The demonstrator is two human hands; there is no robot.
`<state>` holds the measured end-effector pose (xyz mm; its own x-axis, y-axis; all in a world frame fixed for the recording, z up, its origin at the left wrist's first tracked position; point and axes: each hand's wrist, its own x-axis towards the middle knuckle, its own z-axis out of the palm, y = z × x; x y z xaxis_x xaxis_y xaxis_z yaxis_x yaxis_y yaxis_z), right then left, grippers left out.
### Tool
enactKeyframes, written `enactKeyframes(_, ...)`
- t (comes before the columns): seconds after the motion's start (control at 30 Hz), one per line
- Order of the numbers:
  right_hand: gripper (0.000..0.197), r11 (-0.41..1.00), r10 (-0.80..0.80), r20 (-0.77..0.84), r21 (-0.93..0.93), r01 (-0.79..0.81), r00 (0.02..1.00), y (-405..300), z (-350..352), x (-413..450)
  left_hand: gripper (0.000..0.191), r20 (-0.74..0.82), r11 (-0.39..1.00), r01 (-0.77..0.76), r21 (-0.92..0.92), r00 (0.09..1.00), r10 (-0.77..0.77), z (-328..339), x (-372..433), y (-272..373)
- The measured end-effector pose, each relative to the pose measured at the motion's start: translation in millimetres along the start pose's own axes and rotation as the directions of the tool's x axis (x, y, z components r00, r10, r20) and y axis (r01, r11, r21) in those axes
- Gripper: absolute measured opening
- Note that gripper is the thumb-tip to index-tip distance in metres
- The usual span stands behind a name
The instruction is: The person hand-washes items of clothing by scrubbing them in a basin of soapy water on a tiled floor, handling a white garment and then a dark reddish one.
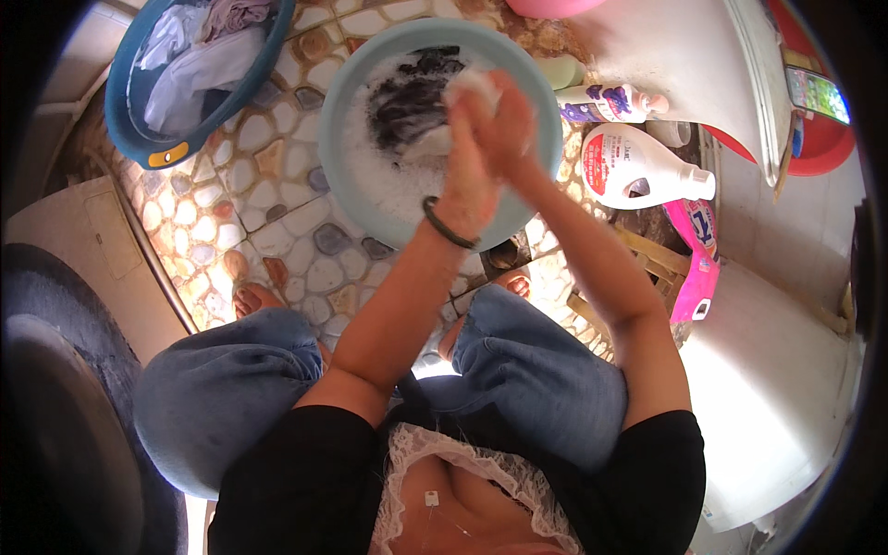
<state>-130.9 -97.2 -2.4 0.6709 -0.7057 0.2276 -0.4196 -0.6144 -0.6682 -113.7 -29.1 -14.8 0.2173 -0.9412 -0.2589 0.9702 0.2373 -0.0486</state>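
A pale blue-green basin (338, 173) full of suds stands on the floor before me. Dark wet cloth (406, 111) lies in the foam. Over the basin's right side, my left hand (470, 170), with a dark green band at the wrist, and my right hand (512, 128) are pressed together. Between them is a white foamy bundle (474, 84), which looks like cloth covered in lather. Motion blurs both hands, and the fingers are partly hidden. A whitish fold (430, 143) trails beneath them into the suds.
A darker blue tub (121, 114) with white and mauve cloths stands at the upper left. On the right lie a purple-and-white bottle (603, 104), a white detergent jug (642, 170) and a pink bag (697, 270). The floor (284, 229) is stone-patterned.
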Motion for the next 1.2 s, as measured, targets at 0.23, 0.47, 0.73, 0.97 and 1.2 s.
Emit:
enactKeyframes(0.23, 0.040, 0.948, -0.314, 0.311, 0.052, 0.314, 0.897, -35.8, -3.1, -59.1, 0.038, -0.068, 0.994, 0.105, -0.007, 0.992, -0.106, -54.4, -11.6, 68.5)
enactKeyframes(0.47, 0.045, 0.904, 0.190, 0.137, -0.410, -0.119, 0.972, -5.7, -19.7, 0.3, 0.024, -0.342, 0.851, -0.184, 0.492, 0.858, 0.383, -49.4, -1.3, 5.5)
enactKeyframes(0.73, 0.053, 0.914, 0.077, 0.193, -0.405, 0.008, 0.978, -19.6, -8.6, 15.0, 0.020, -0.229, 0.496, -0.118, 0.860, 0.779, 0.583, -142.4, 27.7, 2.8)
enactKeyframes(0.97, 0.060, 0.869, 0.236, 0.342, -0.494, -0.040, 0.910, -27.3, 4.5, -33.9, 0.033, -0.252, 0.989, 0.003, 0.148, 0.967, 0.035, -55.1, -13.5, 57.3)
enactKeyframes(1.2, 0.066, 0.822, 0.293, 0.267, 0.421, -0.385, 0.918, -3.3, -18.6, 1.7, 0.035, -0.347, 0.903, -0.197, 0.382, 0.875, 0.338, -18.3, -14.3, 42.9)
